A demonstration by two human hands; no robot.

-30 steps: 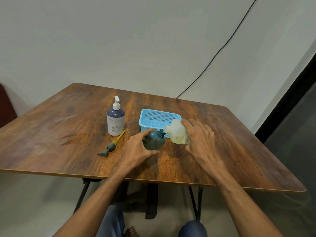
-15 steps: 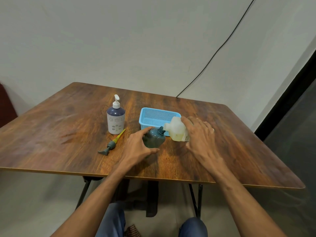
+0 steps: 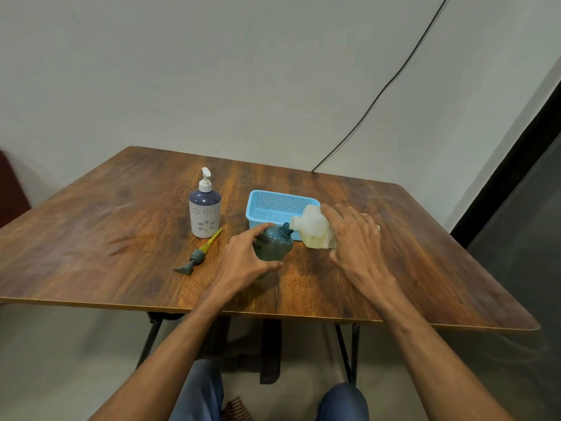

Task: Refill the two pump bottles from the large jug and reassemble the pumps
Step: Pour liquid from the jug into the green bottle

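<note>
My left hand [image 3: 243,262] grips a dark green pump bottle [image 3: 274,243] with no pump on it, standing near the table's middle. My right hand [image 3: 355,241] holds a translucent jug [image 3: 312,229] with yellowish liquid, tipped left so its mouth meets the green bottle's neck. The green bottle's pump [image 3: 198,253], grey head with a yellow tube, lies on the table to the left. A white and dark blue pump bottle [image 3: 205,209] stands upright behind it with its white pump on.
A light blue plastic basket [image 3: 273,205] sits right behind the green bottle and the jug. The wooden table [image 3: 91,238] has its front edge close to my knees. A black cable runs down the wall to the table's back edge.
Both hands, the jug and the green bottle keep the same pose. Only the view has shifted slightly.
</note>
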